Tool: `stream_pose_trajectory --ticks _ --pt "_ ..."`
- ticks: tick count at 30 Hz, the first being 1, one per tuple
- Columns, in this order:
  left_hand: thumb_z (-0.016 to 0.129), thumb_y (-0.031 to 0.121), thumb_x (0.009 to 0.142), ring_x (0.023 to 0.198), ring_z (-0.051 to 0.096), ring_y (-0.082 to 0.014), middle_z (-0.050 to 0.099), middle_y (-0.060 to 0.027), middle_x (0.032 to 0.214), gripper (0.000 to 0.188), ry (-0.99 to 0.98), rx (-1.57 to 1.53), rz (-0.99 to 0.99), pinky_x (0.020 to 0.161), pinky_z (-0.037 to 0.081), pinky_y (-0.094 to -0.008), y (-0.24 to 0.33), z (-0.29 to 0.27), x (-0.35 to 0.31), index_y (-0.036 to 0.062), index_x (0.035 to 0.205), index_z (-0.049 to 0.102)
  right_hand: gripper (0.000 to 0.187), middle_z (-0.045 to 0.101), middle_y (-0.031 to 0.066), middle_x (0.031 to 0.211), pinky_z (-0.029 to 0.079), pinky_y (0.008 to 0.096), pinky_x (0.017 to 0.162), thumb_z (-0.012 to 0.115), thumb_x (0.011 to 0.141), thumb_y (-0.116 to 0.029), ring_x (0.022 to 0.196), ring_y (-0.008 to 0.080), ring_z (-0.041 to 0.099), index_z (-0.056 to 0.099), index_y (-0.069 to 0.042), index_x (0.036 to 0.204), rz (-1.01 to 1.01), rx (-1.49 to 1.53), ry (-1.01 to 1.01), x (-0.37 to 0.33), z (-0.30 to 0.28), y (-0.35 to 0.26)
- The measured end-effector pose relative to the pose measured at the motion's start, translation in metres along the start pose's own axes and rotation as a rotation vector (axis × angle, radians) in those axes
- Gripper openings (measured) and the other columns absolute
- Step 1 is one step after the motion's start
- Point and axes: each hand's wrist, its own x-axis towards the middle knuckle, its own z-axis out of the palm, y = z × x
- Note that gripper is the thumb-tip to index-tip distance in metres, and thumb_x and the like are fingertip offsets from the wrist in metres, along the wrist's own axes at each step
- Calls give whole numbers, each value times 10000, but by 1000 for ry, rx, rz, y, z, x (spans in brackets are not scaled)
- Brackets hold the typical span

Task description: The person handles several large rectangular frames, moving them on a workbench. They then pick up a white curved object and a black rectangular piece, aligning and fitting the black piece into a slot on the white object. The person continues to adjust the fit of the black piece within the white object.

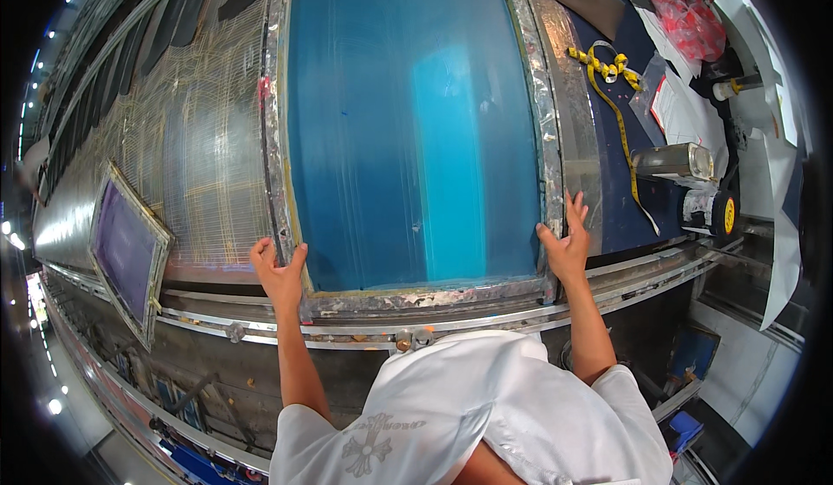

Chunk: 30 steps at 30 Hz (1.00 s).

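A large screen printing frame (434,298) lies before me on the long table, its mesh blue with a brighter turquoise band right of the middle. Paint smears cover its bars. My left hand (283,281) straddles the lower left side bar, thumb on the inner side and fingers outside. At the lower right side bar, my right hand (568,246) grips the same way, thumb inward and fingers along the outer side. The undersides of both grips are hidden.
A smaller frame with purple mesh (126,242) leans at the table's left edge. To the right lie a yellow tape measure (618,125), a metal can (677,162), a black-and-yellow round item (724,214) and a red plastic bag (687,21). A metal rail (347,339) runs along the near edge.
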Motion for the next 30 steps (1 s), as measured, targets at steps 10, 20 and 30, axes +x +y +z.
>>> stream_pose_trajectory --ticks 10,20,30 --pt "863 171 786 1084 513 -187 439 -66 1297 529 -14 82 85 930 438 -316 -6 0 3 -63 1173 587 807 432 207 1554 27 500 1249 758 795 -216 1539 378 184 432 9 1498 -56 5 1 1 0 6" --pt "873 172 760 1171 479 -232 430 -95 1313 505 -20 83 71 992 411 -341 -8 0 5 -71 1142 648 794 427 169 1568 -1 503 1248 738 794 -177 1547 366 161 425 19 1497 -45 -47 -41 2 0 3" --pt "851 101 759 1086 501 -202 420 -82 1297 465 -48 124 82 897 462 -339 9 -1 2 -31 1159 655 805 373 167 1603 -23 498 1245 723 800 -150 1560 333 114 398 9 1519 11 -57 -80 3 -2 -4"
